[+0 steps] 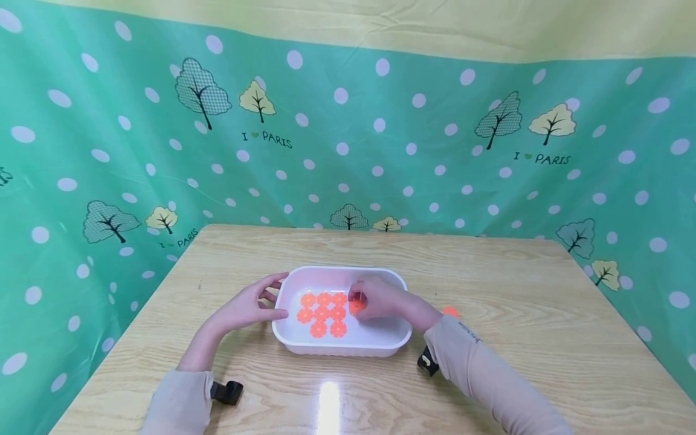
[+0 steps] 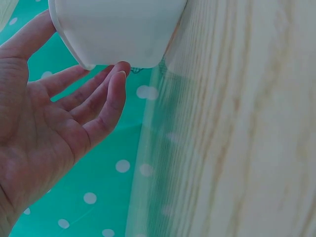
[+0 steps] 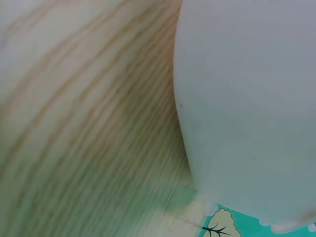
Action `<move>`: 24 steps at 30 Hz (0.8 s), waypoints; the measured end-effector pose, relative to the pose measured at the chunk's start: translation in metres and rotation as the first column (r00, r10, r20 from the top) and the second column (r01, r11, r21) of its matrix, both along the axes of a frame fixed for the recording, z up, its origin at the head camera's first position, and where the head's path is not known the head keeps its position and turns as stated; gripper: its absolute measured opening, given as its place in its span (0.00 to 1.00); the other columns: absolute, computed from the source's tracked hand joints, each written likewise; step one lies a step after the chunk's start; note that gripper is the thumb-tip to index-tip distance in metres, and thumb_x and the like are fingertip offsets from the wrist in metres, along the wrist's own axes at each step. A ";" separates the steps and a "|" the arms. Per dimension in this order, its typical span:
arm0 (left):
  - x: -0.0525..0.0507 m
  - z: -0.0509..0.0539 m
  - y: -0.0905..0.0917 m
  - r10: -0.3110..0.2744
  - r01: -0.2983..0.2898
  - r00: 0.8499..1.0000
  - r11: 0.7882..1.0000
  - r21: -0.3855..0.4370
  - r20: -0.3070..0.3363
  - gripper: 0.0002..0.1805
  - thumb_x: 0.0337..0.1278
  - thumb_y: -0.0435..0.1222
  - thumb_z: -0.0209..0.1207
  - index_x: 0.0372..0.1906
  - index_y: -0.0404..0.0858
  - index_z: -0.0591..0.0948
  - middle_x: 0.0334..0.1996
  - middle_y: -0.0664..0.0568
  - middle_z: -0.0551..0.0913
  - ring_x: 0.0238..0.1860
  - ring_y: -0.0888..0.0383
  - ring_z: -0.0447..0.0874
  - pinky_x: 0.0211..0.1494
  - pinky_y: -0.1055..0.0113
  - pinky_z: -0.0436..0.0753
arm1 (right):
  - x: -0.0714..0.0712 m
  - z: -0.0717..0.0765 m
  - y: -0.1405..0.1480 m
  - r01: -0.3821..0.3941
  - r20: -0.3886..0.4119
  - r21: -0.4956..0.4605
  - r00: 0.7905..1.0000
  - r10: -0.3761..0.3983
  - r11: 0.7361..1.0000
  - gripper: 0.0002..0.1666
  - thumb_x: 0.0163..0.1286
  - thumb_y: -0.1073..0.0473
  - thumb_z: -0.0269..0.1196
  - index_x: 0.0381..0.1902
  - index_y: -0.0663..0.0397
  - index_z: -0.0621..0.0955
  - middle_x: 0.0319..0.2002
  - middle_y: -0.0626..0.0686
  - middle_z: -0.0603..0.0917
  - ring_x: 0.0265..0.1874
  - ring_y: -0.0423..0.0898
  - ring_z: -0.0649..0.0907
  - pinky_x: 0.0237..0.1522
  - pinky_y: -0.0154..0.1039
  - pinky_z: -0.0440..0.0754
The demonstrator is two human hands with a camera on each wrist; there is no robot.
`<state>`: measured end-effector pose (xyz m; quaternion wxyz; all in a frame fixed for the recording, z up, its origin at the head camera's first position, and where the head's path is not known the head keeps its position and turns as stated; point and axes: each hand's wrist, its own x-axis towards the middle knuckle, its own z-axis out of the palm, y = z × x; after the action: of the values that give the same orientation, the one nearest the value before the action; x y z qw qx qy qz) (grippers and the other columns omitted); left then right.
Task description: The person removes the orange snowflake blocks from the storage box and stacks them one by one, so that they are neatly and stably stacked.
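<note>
A white plastic basin [image 1: 348, 348] stands on the table, with several flat orange flower-shaped pieces [image 1: 322, 313] laid in rows on its floor. My left hand [image 1: 247, 305] holds the basin's left rim, thumb over the edge and fingers along the outer wall. In the left wrist view, the fingers of the left hand [image 2: 64, 106] curve against the basin's wall [image 2: 118, 34]. Inside the basin, my right hand [image 1: 380, 297] pinches an orange flower-shaped piece [image 1: 357, 304] to the right of the rows. The basin's outer wall [image 3: 247, 108] hides most of that hand in the right wrist view.
Another orange piece [image 1: 451, 311] lies on the wooden table [image 1: 516, 290] right of the basin, partly hidden by the right forearm. Black wrist devices [image 1: 227, 393] sit on both wrists. A green dotted curtain [image 1: 380, 151] hangs behind the table.
</note>
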<state>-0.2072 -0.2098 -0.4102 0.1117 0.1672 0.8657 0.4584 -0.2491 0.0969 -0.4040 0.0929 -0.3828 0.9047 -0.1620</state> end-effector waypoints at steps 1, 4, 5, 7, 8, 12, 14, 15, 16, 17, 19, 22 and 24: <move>0.000 0.000 0.000 -0.001 0.001 1.000 1.000 -0.005 -0.002 0.43 0.45 0.41 0.67 0.67 0.41 0.59 0.52 0.44 0.73 0.45 0.53 0.75 0.43 0.65 0.78 | 0.001 0.000 0.000 0.001 0.002 -0.007 1.000 -0.001 1.000 0.14 0.51 0.59 0.66 0.38 0.50 0.81 0.31 0.45 0.77 0.31 0.38 0.73 0.35 0.28 0.72; -0.001 -0.001 0.000 0.004 -0.004 1.000 1.000 -0.014 -0.001 0.43 0.45 0.42 0.67 0.67 0.42 0.59 0.51 0.45 0.73 0.45 0.54 0.76 0.43 0.65 0.78 | 0.002 0.003 0.001 0.000 0.008 -0.028 1.000 0.000 1.000 0.15 0.51 0.59 0.66 0.40 0.51 0.81 0.32 0.45 0.77 0.32 0.38 0.73 0.35 0.28 0.73; -0.001 -0.001 0.000 0.002 -0.002 1.000 1.000 -0.016 -0.004 0.43 0.45 0.42 0.67 0.67 0.42 0.59 0.51 0.45 0.73 0.44 0.54 0.76 0.43 0.66 0.78 | 0.003 0.003 0.001 -0.001 0.009 -0.033 1.000 0.001 0.999 0.16 0.51 0.59 0.66 0.40 0.51 0.81 0.33 0.45 0.77 0.32 0.38 0.73 0.36 0.28 0.73; -0.001 -0.001 0.000 0.014 -0.014 1.000 1.000 -0.019 -0.005 0.43 0.44 0.42 0.67 0.67 0.43 0.59 0.51 0.46 0.74 0.44 0.55 0.76 0.42 0.66 0.79 | 0.004 0.005 0.002 -0.008 0.008 -0.047 1.000 0.008 0.999 0.16 0.51 0.60 0.66 0.41 0.52 0.81 0.33 0.46 0.76 0.32 0.39 0.73 0.35 0.29 0.73; -0.001 -0.001 0.000 0.020 -0.020 1.000 1.000 -0.020 -0.005 0.43 0.44 0.43 0.67 0.67 0.44 0.60 0.50 0.47 0.74 0.44 0.55 0.76 0.42 0.66 0.79 | 0.005 0.006 0.002 -0.009 0.008 -0.049 1.000 0.009 0.999 0.16 0.51 0.60 0.66 0.41 0.52 0.82 0.32 0.46 0.76 0.31 0.39 0.73 0.35 0.29 0.73; -0.001 -0.001 0.001 0.034 -0.034 0.999 0.999 -0.023 -0.002 0.43 0.43 0.43 0.68 0.67 0.46 0.60 0.49 0.49 0.75 0.44 0.55 0.76 0.42 0.66 0.79 | 0.008 0.007 0.003 -0.006 0.018 -0.050 1.000 0.007 0.999 0.16 0.51 0.59 0.66 0.41 0.52 0.82 0.32 0.47 0.75 0.31 0.39 0.72 0.34 0.29 0.72; -0.001 -0.002 0.001 0.027 -0.027 1.000 0.999 -0.023 -0.004 0.43 0.43 0.43 0.67 0.67 0.45 0.60 0.49 0.48 0.74 0.44 0.55 0.76 0.42 0.66 0.79 | 0.009 0.008 0.004 0.002 0.028 -0.048 1.000 -0.001 0.999 0.16 0.52 0.58 0.66 0.41 0.51 0.82 0.32 0.47 0.75 0.31 0.38 0.72 0.34 0.28 0.72; -0.001 -0.002 0.001 0.025 -0.025 1.000 0.999 -0.025 -0.004 0.43 0.43 0.43 0.67 0.67 0.45 0.60 0.49 0.48 0.74 0.44 0.55 0.76 0.42 0.66 0.79 | 0.009 0.008 0.004 0.004 0.033 -0.051 0.999 -0.002 0.999 0.16 0.52 0.58 0.66 0.41 0.51 0.82 0.32 0.47 0.75 0.31 0.38 0.72 0.34 0.28 0.72; -0.002 -0.002 0.001 0.023 -0.023 1.000 0.999 -0.023 -0.005 0.43 0.43 0.43 0.67 0.67 0.45 0.60 0.50 0.48 0.74 0.44 0.55 0.76 0.42 0.66 0.79 | 0.009 0.007 0.004 0.004 0.031 -0.051 1.000 -0.002 0.999 0.16 0.52 0.58 0.66 0.41 0.51 0.82 0.32 0.47 0.75 0.31 0.38 0.72 0.34 0.28 0.73; -0.002 -0.002 0.001 0.017 -0.017 1.000 1.000 -0.024 -0.008 0.43 0.44 0.43 0.67 0.67 0.44 0.59 0.50 0.47 0.74 0.44 0.55 0.76 0.42 0.66 0.79 | 0.009 0.007 0.005 0.005 0.031 -0.054 1.000 -0.003 0.999 0.16 0.52 0.58 0.66 0.41 0.51 0.82 0.32 0.46 0.75 0.31 0.38 0.72 0.34 0.28 0.73; -0.002 -0.003 0.001 0.019 -0.019 1.000 1.000 -0.024 -0.006 0.43 0.44 0.43 0.67 0.67 0.44 0.59 0.49 0.47 0.74 0.44 0.55 0.76 0.42 0.66 0.79 | 0.010 0.007 0.005 0.005 0.028 -0.059 1.000 -0.003 0.998 0.16 0.52 0.57 0.66 0.41 0.51 0.82 0.32 0.46 0.75 0.31 0.38 0.73 0.34 0.28 0.73; -0.002 -0.003 0.000 0.017 -0.017 1.000 1.000 -0.024 -0.011 0.43 0.44 0.43 0.67 0.67 0.43 0.59 0.50 0.46 0.74 0.44 0.55 0.75 0.43 0.67 0.79 | 0.010 0.008 0.006 -0.004 0.008 -0.070 1.000 0.005 0.998 0.16 0.53 0.56 0.66 0.42 0.52 0.83 0.32 0.45 0.75 0.31 0.38 0.74 0.34 0.28 0.73; -0.002 -0.003 -0.001 0.024 -0.024 1.000 0.999 -0.023 -0.008 0.43 0.44 0.43 0.67 0.67 0.44 0.60 0.50 0.47 0.74 0.44 0.55 0.75 0.43 0.67 0.79 | 0.011 0.009 0.007 -0.011 -0.008 -0.079 1.000 0.010 0.997 0.17 0.53 0.55 0.66 0.42 0.52 0.83 0.33 0.45 0.75 0.32 0.39 0.75 0.35 0.28 0.73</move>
<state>-0.2090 -0.2105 -0.4134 0.1047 0.1576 0.8732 0.4491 -0.2385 0.1040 -0.3953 0.0751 -0.3917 0.8959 -0.1957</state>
